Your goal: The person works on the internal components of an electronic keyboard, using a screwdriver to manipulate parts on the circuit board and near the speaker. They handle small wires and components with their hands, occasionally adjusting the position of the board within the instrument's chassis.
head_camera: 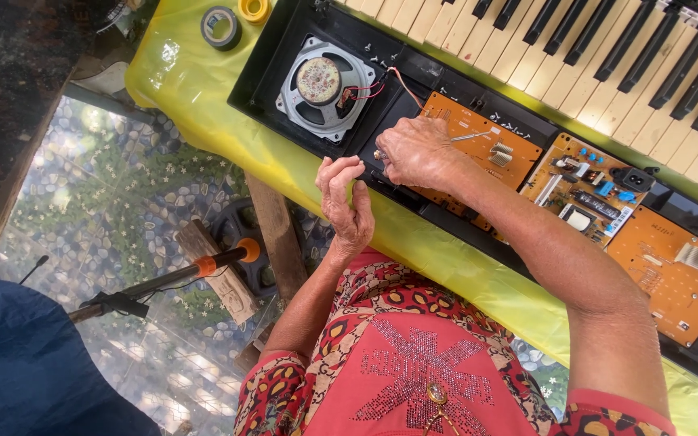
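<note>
Red patterned cloth of my shirt (414, 363) fills the bottom of the view, and above it my two hands meet at the front edge of an opened keyboard (527, 97) lying on a desk under a yellow plastic sheet (203, 97). My left hand (347, 202) rests at the black casing's edge, fingers (341, 171) curled together; whether they pinch anything I cannot tell. My right hand (415, 153) sits on the corner of an orange circuit board (478, 145), fingers closed around a thin metal tool (470, 136) whose shaft pokes out toward the board, probably a small screwdriver. Just to the left, the round speaker (322, 87) lies exposed in its housing with red wires (381, 85) running toward the boards. As I judge it, the cover is already off and the insides are bare; several loose screws (377, 58) lie near the speaker. More boards (587, 190) stretch to the right, untouched. Two rolls of tape (221, 26) sit at the desk's far corner.
</note>
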